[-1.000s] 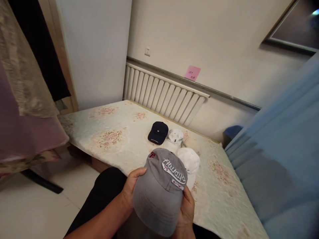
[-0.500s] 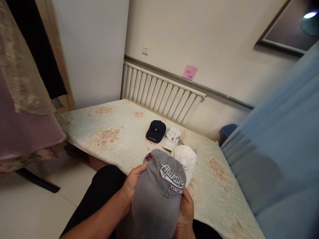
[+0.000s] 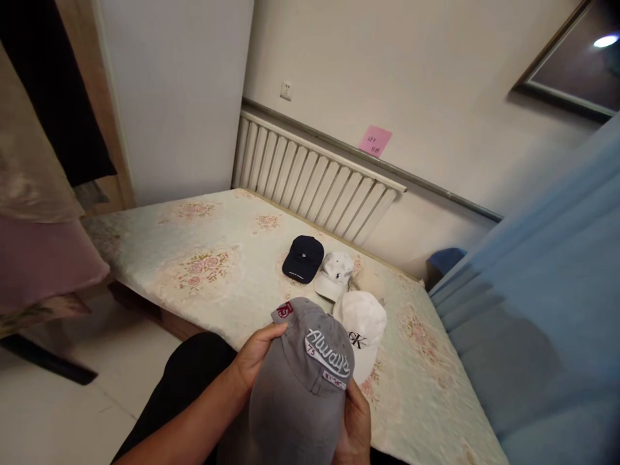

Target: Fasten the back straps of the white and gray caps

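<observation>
A grey baseball cap [image 3: 295, 387] with white raised lettering and red patches is held between my two hands, its brim toward me. My left hand [image 3: 256, 352] grips its left side, thumb on top. At the right edge my right hand [image 3: 356, 420] is closed on it, with some fingers hidden beneath. Just beyond lies a white cap [image 3: 363, 316] with black letters, partly covered by the grey one. Behind it are a white cap [image 3: 335, 274] with a small dark emblem, a navy cap [image 3: 304, 258] and a cream-coloured item [image 3: 369, 284], mostly hidden.
The caps lie on a bed [image 3: 242, 258] with a pale floral cover. A radiator [image 3: 314, 174] runs along the wall behind it. Blue curtain [image 3: 547, 278] hangs at the right, clothes [image 3: 43, 258] at the left. A pink note [image 3: 375, 140] is on the wall.
The grey cap and both hands have shifted slightly left and down in view, showing more of the lettered white cap. The camera view has turned a little. Both hands keep their hold.
</observation>
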Motion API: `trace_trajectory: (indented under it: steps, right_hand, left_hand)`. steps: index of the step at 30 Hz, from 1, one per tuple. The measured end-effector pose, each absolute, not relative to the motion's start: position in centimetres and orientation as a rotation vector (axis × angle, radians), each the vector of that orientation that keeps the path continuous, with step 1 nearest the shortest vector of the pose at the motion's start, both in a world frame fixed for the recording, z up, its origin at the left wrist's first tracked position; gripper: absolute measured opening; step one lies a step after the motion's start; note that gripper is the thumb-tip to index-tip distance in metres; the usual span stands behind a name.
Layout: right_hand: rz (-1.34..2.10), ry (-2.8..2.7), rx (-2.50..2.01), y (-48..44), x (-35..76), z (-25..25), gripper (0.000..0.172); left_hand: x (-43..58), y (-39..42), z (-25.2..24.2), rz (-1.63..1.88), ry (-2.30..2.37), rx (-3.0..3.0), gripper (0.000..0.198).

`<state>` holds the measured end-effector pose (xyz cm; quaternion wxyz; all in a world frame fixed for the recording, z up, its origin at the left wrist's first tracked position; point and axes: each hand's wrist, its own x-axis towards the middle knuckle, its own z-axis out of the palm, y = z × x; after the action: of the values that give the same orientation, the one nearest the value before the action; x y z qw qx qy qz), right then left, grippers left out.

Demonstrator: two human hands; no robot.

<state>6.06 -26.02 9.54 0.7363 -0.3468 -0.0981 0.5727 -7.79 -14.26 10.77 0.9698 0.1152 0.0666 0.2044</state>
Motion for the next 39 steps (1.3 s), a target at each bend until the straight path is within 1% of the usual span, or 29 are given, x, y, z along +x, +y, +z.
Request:
trace_trajectory:
  steps: [3, 7, 10, 16, 20, 22, 25, 28, 30, 32, 33, 35, 37, 39]
  right_hand:
    - [1.267, -0.232, -0.775, -24.6, 5.5, 8.7, 0.028]
    - [1.294, -0.228, -0.789, -22.8, 4.9, 6.7, 0.037]
    - [1.339, -0.232, -0.801, -21.9, 4.3, 5.9, 0.041]
    - [1.334, -0.349, -0.774, -21.3, 3.7, 5.8, 0.049]
    - [1.336, -0.396, -0.806, -20.0, 5.0, 6.8, 0.051]
    - [1.256, -0.409, -0.857, -18.6, 6.4, 8.0, 0.051]
    - [1.148, -0.424, -0.852, -15.7, 9.0, 10.2, 0.056]
    - [1.022, -0.444, -0.85, -12.7, 11.5, 10.6, 0.062]
    - [0.929, -0.397, -0.926, -11.1, 12.7, 8.9, 0.058]
    - [0.84, -0.306, -1.044, -10.2, 13.3, 5.7, 0.046]
    - [0.848, -0.292, -1.092, -9.9, 13.3, 3.9, 0.041]
    - [0.91, -0.303, -1.126, -9.9, 13.2, 0.4, 0.03]
    - [0.948, -0.274, -1.124, -10.3, 12.9, -2.2, 0.026]
    - [0.927, -0.256, -1.149, -10.8, 12.8, -3.5, 0.026]
  left_hand:
    - [-8.5, -12.8, 9.3, 0.418, 0.188, 0.165, 0.029]
    - [-10.0, -11.0, 7.4, 0.419, 0.211, 0.113, 0.029]
    - [-11.0, -9.9, 7.0, 0.424, 0.218, 0.103, 0.03]
    - [-11.3, -8.1, 7.0, 0.414, 0.232, 0.121, 0.031]
    - [-10.0, -5.6, 6.3, 0.343, 0.232, 0.194, 0.033]
    - [-8.9, -3.6, 6.7, 0.362, 0.256, 0.279, 0.032]
    - [-6.9, 0.1, 8.8, 0.467, 0.27, 0.476, 0.025]
    - [-4.5, 3.6, 10.5, 0.583, 0.199, 0.651, 0.025]
    - [-2.9, 5.4, 9.9, 0.628, 0.235, 0.726, 0.023]
    - [-1.5, 6.5, 7.8, 0.589, 0.464, 0.833, 0.016]
    - [-0.9, 6.8, 6.3, 0.542, 0.63, 0.906, 0.013]
    - [-0.1, 7.1, 3.5, 0.503, 0.734, 0.939, 0.014]
    - [0.3, 7.1, 1.3, 0.485, 0.792, 0.965, 0.016]
    - [0.4, 7.0, 0.1, 0.488, 0.839, 0.992, 0.018]
